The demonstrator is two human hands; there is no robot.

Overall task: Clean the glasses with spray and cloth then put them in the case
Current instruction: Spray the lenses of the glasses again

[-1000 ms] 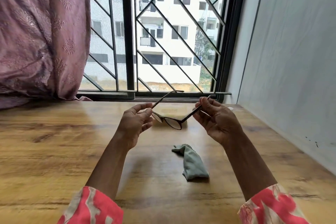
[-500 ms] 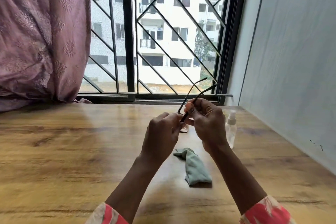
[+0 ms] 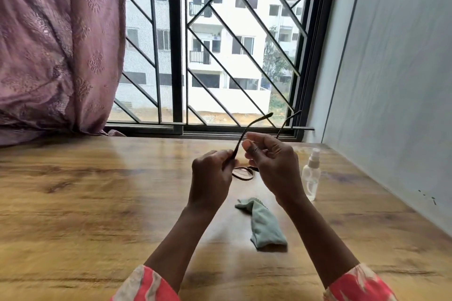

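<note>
Glasses (image 3: 242, 173) held between left hand (image 3: 211, 178) and right hand (image 3: 274, 166), above table (image 3: 97, 203).

No text, label, brand, number or sign can be read anywhere. The spray bottle (image 3: 311, 175) is clear and shows no legible label. The glasses (image 3: 244, 171) are too blurred and small to show any marking.
</note>
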